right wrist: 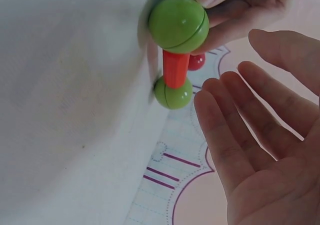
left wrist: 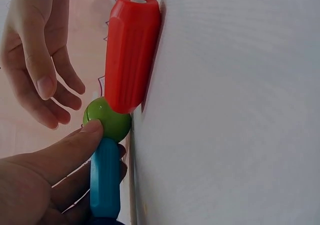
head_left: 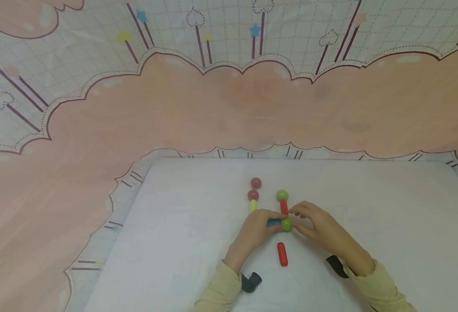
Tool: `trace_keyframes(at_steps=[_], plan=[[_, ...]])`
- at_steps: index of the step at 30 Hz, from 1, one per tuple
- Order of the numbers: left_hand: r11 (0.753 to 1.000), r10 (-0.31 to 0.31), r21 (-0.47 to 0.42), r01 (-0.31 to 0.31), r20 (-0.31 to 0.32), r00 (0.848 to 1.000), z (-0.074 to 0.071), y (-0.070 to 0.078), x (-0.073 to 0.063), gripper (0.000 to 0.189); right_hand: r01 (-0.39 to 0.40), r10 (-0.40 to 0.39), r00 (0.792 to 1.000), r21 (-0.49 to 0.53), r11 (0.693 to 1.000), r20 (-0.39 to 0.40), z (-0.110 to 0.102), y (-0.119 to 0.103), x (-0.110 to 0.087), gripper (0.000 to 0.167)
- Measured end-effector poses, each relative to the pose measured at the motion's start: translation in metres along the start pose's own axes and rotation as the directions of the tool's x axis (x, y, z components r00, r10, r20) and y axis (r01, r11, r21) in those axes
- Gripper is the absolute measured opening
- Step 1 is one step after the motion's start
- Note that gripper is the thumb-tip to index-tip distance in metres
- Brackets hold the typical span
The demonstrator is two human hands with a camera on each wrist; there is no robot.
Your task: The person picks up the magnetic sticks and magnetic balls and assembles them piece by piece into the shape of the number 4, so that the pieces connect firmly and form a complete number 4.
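My left hand (head_left: 255, 228) pinches a green ball (head_left: 287, 225), its thumb lying on the ball in the left wrist view. A blue rod (left wrist: 105, 177) meets this ball and runs back beside the left fingers. From the ball a red rod (right wrist: 175, 70) leads away to a second green ball (head_left: 282, 195). My right hand (head_left: 322, 227) hovers just right of the joint, fingers loosely extended and holding nothing. A yellow rod (head_left: 253, 205) attached to a dark red ball (head_left: 253, 195) shows past the left hand, which hides its near end.
A loose red rod (head_left: 282, 254) lies on the white tabletop (head_left: 166, 242), nearer the person than the hands. Another dark red ball (head_left: 256, 183) sits at the far side. Black straps hang by both wrists. A patterned cloth (head_left: 252, 108) spreads beyond the table edge.
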State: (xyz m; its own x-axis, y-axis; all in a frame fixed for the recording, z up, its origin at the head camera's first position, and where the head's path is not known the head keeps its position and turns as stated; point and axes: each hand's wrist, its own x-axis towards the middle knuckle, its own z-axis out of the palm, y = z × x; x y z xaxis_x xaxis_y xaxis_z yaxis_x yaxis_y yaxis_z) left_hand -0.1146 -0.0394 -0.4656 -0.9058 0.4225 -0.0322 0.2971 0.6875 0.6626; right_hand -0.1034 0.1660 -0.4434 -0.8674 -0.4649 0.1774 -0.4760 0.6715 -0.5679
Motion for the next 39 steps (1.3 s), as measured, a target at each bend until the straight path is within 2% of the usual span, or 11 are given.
trace_keyframes(at_steps=[15, 25, 33, 39], plan=[[1.0, -0.029, 0.002, 0.029, -0.009, 1.0, 0.0, 0.001, 0.0, 0.034, 0.021, -0.021, 0.999, -0.01, 1.0, 0.029, 0.005, -0.005, -0.013, 0.03], [0.999, -0.035, -0.001, 0.035, -0.011, 0.999, -0.001, 0.002, 0.0, 0.034, -0.026, 0.026, 0.995, -0.002, 1.0, 0.098, 0.008, -0.01, -0.02, 0.03], [0.999, -0.04, -0.01, 0.04, -0.01, 0.999, -0.001, 0.003, -0.002, 0.033, 0.031, -0.036, 0.991, 0.042, 0.999, 0.13, 0.013, -0.009, -0.026, 0.03], [0.999, -0.046, 0.001, 0.046, -0.008, 0.999, 0.0, 0.002, -0.001, 0.033, 0.015, -0.029, 0.982, 0.08, 0.997, 0.184, 0.018, -0.011, -0.028, 0.031]])
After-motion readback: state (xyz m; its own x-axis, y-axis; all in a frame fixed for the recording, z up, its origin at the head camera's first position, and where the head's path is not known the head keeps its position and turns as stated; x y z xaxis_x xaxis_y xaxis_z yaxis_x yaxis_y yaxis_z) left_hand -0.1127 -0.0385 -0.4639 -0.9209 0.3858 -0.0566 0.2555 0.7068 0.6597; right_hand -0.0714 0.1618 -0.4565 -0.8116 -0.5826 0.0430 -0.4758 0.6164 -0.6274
